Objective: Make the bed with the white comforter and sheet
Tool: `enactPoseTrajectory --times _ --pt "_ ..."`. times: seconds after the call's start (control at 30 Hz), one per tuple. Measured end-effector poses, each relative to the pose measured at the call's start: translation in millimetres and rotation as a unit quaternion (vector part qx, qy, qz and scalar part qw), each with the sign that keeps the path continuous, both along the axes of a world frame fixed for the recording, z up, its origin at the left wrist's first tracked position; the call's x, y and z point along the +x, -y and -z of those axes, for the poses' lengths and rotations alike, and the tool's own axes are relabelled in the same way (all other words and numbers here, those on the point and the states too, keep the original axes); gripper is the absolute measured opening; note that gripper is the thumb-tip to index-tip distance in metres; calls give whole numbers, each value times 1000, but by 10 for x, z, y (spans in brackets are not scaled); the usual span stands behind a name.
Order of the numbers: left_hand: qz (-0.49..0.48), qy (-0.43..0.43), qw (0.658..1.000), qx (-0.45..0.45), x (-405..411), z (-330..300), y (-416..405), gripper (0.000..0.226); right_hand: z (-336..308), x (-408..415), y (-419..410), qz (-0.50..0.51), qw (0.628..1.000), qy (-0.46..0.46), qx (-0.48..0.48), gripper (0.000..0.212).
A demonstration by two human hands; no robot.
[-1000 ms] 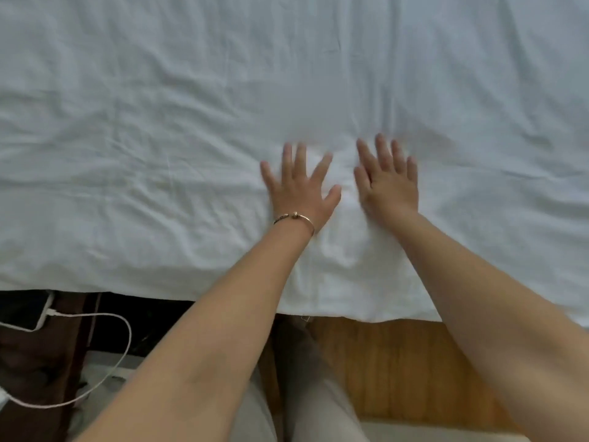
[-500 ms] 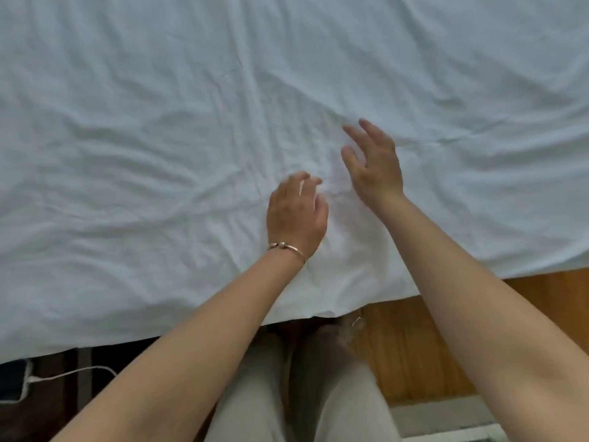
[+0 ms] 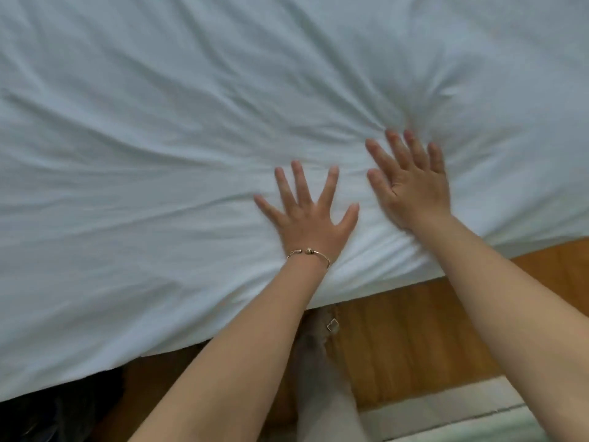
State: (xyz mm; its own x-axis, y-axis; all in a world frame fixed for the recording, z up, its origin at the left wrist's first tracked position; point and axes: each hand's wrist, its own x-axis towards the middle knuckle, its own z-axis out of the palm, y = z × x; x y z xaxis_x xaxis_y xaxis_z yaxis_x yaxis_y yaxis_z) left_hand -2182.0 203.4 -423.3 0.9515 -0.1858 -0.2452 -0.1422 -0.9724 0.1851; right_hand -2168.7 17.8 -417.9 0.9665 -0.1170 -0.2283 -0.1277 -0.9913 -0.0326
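A white sheet (image 3: 159, 129) covers the bed and fills most of the head view, creased in folds that fan out from my hands. My left hand (image 3: 307, 218), with a thin gold bangle on the wrist, lies flat on the sheet with its fingers spread, near the bed's front edge. My right hand (image 3: 411, 183) presses flat on the sheet just to the right and slightly farther in, fingers straight. Neither hand holds any cloth. A separate comforter cannot be told apart from the sheet.
The sheet's front edge (image 3: 366, 288) runs diagonally, hanging lower on the left. Below it are the wooden bed side (image 3: 414, 339), my legs in light trousers (image 3: 322, 393), a dark area (image 3: 57, 419) at the bottom left and pale floor (image 3: 462, 409) at the bottom right.
Both hands curled and lifted half a second ago; now they are flat again with fingers spread. The view has shifted, and the white cable at the left is out of sight.
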Motion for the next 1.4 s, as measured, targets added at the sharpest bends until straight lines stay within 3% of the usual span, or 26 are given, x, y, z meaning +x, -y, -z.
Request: enactPoseTrajectory --times 0.07,0.17,0.27,0.3,0.37,0.43,0.5,0.6,0.7,0.83,0.9,0.97,1.03,1.1,1.17,1.23,1.4 --pt "121 -8 993 5 -122 -19 467 74 -72 -259 696 53 998 -22 -19 55" --pt "329 -37 944 9 -171 -98 904 69 -189 -704 1470 128 986 -82 -67 56" --pt "454 -129 873 -123 -102 -337 891 54 -348 -865 1708 196 973 -66 -99 54" --pt "438 -130 871 -181 -85 -396 816 48 -378 -830 1637 213 973 -11 -91 51" --pt "287 1 926 -244 -17 -391 646 43 -453 -617 1257 218 968 115 -43 43" --pt "69 86 981 -157 119 -278 371 47 -499 -308 675 148 973 173 37 43" --pt "-48 47 996 -52 171 -132 -20 57 -445 -93 42 31 986 129 96 49" --pt "24 50 998 17 -64 22 -598 64 -156 -303 -518 -68 993 -33 87 57" --pt "120 45 991 44 -495 110 -1194 69 -11 -777 -338 -58 994 -67 63 62" --pt "161 -2 984 78 -1103 51 -2128 86 -117 -1205 14 12 989 -146 -5 69" --pt "194 -3 980 43 -1207 -55 -2509 82 -261 -1361 -106 85 989 -123 -9 73" --pt "221 39 974 -40 -1081 -213 -2748 70 -421 -1311 -456 140 989 -27 36 69" --pt "170 134 973 -76 -753 -306 -2927 58 -492 -984 -1055 87 990 82 79 53" --pt "38 187 981 -36 -323 -340 -3038 55 -502 -491 -1844 -24 987 121 100 47" --pt "-116 152 982 6 28 -324 -3137 62 -525 -20 -2713 -96 982 105 120 49" --pt "-222 74 972 32 170 -188 -3242 73 -430 265 -3413 -101 985 54 131 55" --pt "-200 31 978 43 -32 131 -3466 85 36 83 -3743 -92 992 -48 75 60"
